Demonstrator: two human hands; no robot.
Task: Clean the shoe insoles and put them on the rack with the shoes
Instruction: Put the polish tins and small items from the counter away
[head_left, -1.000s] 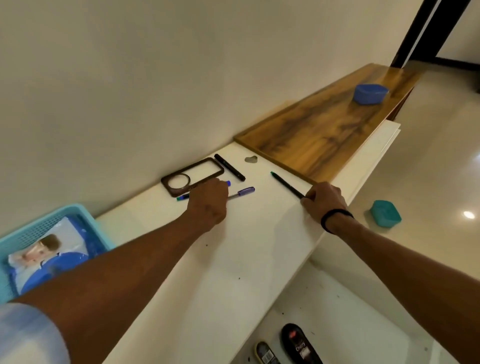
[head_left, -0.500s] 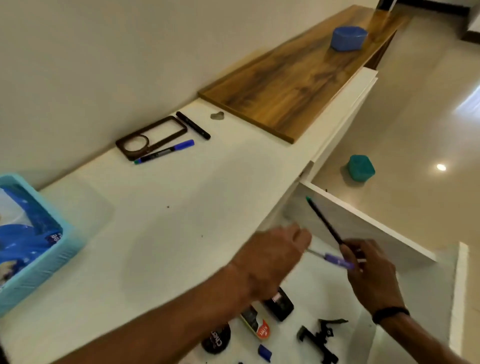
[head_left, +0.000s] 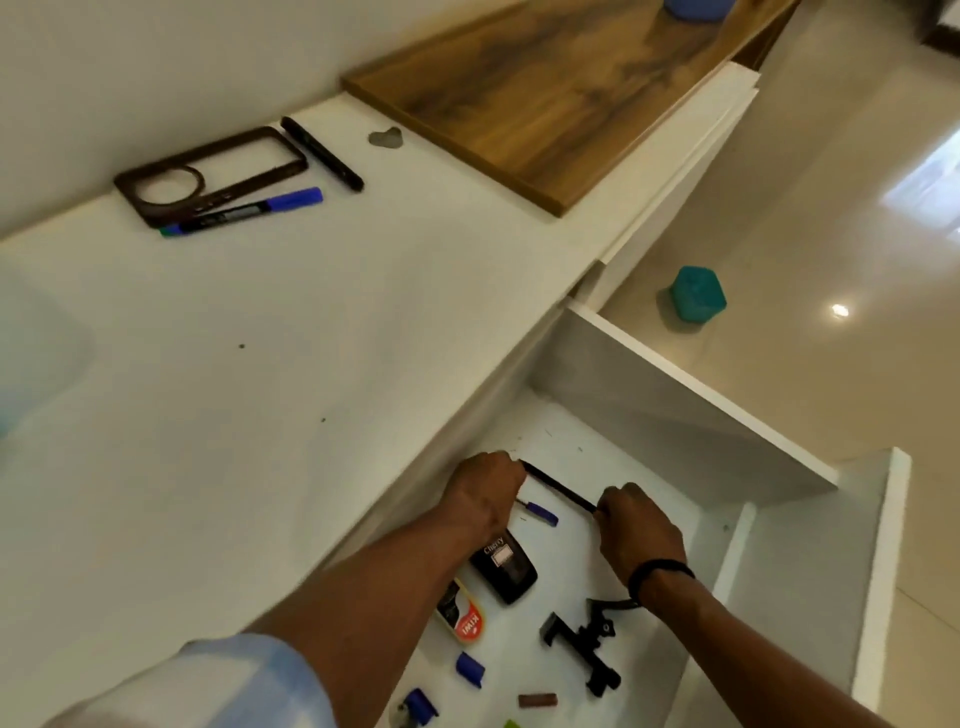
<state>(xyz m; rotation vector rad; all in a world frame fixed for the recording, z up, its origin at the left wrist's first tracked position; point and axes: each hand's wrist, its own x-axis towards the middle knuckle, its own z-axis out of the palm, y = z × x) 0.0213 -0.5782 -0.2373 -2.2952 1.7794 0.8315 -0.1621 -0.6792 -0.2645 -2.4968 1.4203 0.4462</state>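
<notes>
Clearing: pens are being laid into the open drawer (head_left: 878, 561), a tidying step ahead of the insoles, by this reading.
Left hand (head_left: 485, 496): curled around a purple-capped pen (head_left: 540, 514).
Right hand (head_left: 636, 525): gripping one end of a black pen (head_left: 558, 488).
Insoles and shoes: not seen (nor a rack).
Surface (head_left: 260, 389): a blue marker (head_left: 249, 210) and black marker (head_left: 322, 153) are left.
Next: both pens released, then the remaining markers fetched.
</notes>
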